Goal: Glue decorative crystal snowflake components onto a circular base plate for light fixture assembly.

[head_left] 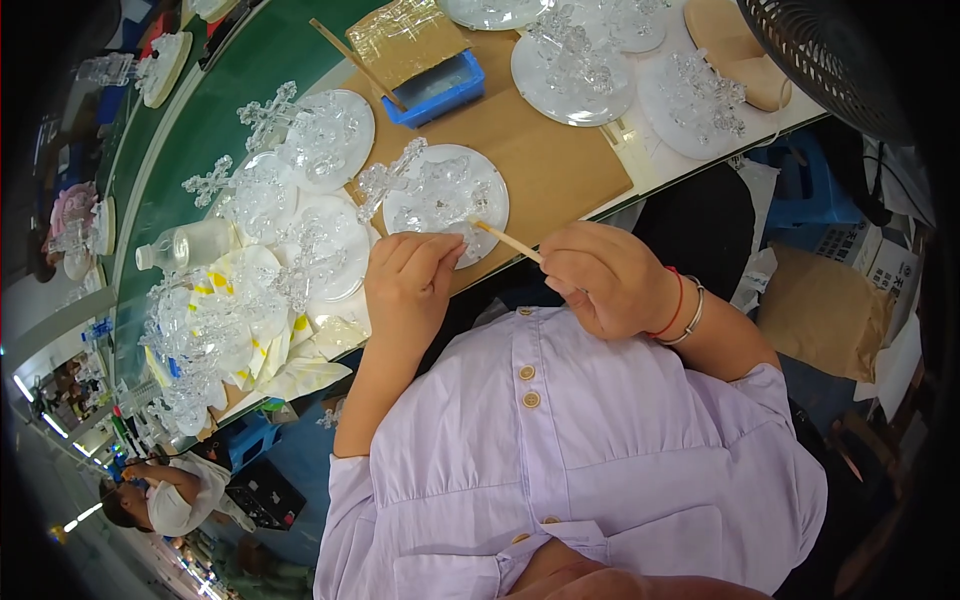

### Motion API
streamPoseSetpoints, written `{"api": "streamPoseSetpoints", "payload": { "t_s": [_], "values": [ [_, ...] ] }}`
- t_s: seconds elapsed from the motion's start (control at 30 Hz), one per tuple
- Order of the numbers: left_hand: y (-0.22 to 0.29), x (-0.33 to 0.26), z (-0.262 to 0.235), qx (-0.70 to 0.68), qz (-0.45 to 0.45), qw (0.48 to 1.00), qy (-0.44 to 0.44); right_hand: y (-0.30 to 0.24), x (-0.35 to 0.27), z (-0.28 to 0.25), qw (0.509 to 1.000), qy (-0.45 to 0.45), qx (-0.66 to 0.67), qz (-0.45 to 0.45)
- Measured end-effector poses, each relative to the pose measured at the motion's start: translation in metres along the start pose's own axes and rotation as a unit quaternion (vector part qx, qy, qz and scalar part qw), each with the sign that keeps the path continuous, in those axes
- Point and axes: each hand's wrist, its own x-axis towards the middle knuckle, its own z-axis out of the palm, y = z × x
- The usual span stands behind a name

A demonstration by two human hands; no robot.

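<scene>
In front of me a round white disc (488,187) bears a cluster of clear plastic ornaments, one of them a clear cross (392,177) reaching past its left rim. My left hand (412,283) is at the disc's near edge, its thumb and fingers pinched together; what they hold, if anything, is too small to make out. My right hand (606,280) is closed round a thin wooden stick (508,240). The stick's yellowish tip points at the disc's near right part, close to my left fingertips.
A blue tray (436,100) with a second stick (352,58) leaning on it stands on the brown cardboard (555,165). Similar decorated discs (330,140) crowd the left, beside a clear bottle (190,246). A fan (830,60) stands at the upper right. A person (175,495) is at lower left.
</scene>
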Motion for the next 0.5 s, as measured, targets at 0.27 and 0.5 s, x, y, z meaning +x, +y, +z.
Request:
{"api": "streamPoseSetpoints", "payload": {
  "t_s": [0.27,0.5],
  "values": [
    [0.016,0.013,0.014,0.057,0.075,0.995,0.033,0.012,-0.004,-0.023,0.999,0.023,-0.026,0.034],
    [0.006,0.008,-0.010,0.084,0.061,0.991,0.080,0.013,-0.002,-0.025,0.998,0.038,-0.046,0.030]
  ]
}}
